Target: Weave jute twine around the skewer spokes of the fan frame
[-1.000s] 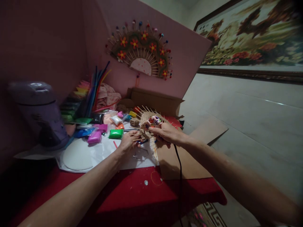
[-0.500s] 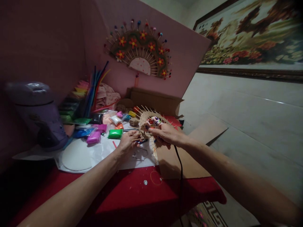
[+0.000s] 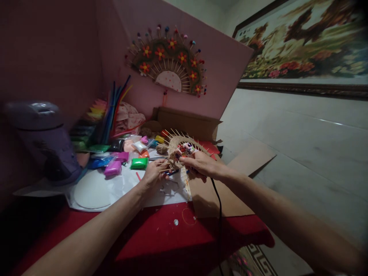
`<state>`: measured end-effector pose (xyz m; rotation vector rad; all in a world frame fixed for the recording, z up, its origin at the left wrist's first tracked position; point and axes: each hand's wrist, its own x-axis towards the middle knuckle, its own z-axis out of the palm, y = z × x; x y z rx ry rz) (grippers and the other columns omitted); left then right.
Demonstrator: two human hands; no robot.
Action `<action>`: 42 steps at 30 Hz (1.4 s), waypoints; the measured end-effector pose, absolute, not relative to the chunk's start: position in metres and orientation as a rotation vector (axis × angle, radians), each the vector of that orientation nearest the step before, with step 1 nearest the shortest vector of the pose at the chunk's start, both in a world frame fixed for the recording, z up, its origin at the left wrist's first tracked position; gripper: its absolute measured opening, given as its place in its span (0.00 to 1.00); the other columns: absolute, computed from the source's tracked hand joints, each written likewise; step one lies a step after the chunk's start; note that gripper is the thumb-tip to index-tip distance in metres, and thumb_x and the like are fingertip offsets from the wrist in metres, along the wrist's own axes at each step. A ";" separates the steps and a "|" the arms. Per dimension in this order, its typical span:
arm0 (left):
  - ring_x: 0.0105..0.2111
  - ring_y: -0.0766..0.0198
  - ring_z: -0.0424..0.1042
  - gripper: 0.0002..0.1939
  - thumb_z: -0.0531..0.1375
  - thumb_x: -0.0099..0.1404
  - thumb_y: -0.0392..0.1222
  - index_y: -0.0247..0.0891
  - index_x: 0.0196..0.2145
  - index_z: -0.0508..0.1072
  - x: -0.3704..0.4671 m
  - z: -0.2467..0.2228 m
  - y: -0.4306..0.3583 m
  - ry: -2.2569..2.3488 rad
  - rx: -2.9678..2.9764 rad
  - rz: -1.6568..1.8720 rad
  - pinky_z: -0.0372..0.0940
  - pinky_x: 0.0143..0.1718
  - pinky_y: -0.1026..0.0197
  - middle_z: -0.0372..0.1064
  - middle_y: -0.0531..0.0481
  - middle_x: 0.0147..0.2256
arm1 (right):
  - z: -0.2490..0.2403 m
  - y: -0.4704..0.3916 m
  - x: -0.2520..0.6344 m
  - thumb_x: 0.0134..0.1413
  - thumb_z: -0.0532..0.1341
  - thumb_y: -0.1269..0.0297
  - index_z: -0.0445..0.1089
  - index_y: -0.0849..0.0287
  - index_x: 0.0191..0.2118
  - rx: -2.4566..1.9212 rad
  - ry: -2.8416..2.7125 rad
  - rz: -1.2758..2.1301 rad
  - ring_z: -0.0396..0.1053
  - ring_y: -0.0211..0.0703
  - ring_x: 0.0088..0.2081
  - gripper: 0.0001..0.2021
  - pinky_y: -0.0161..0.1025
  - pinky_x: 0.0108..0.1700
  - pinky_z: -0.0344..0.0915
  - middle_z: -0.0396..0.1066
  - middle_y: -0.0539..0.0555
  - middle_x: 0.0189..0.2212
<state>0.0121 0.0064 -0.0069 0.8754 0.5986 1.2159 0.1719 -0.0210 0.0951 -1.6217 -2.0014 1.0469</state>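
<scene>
A half-round fan of thin wooden sticks woven with tan twine [image 3: 176,144] is held above the table, its stick ends pointing outward. My left hand [image 3: 153,174] is closed on several sticks at the fan's left end. In my right hand [image 3: 204,164] is a glue gun [image 3: 188,147] with a white and dark patterned body, gripped close against the twine. Its black cord [image 3: 219,203] drops over the table's front edge. The fingers of my right hand and the gun's tip partly cover each other, so the exact contact with the twine cannot be made out.
Bags of coloured clay, one a green packet [image 3: 139,163], lie left of the hands. A white disc [image 3: 92,189] rests on paper, near a purple container [image 3: 48,145]. Cardboard [image 3: 227,199] lies at right on the red cloth [image 3: 149,237]. A finished fan [image 3: 169,63] hangs behind.
The whole view has shifted very slightly. Both hands keep their holds on the fan and the glue gun, with hardly any visible movement.
</scene>
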 end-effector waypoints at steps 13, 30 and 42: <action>0.22 0.69 0.66 0.10 0.65 0.48 0.37 0.30 0.28 0.70 0.012 -0.003 0.002 0.607 0.868 1.221 0.57 0.16 0.70 0.69 0.48 0.26 | 0.095 -0.031 0.192 0.52 0.52 0.47 0.58 0.59 0.18 -1.324 -1.864 0.972 0.53 0.29 0.11 0.22 0.28 0.10 0.51 0.56 0.46 0.10; 0.21 0.70 0.66 0.09 0.64 0.50 0.35 0.29 0.30 0.70 0.011 -0.004 0.004 0.606 0.892 1.207 0.58 0.16 0.70 0.69 0.47 0.26 | -0.003 -0.067 0.287 0.55 0.48 0.64 0.56 0.67 0.54 -2.208 -2.020 0.130 0.61 0.53 0.51 0.21 0.45 0.48 0.55 0.62 0.69 0.50; 0.20 0.68 0.66 0.08 0.64 0.47 0.33 0.31 0.27 0.69 0.011 -0.002 0.005 0.629 0.841 1.222 0.57 0.15 0.69 0.68 0.47 0.23 | 0.024 -0.042 0.188 0.51 0.60 0.61 0.63 0.62 0.33 -1.136 -0.705 1.603 0.69 0.40 0.36 0.10 0.36 0.39 0.68 0.67 0.58 0.32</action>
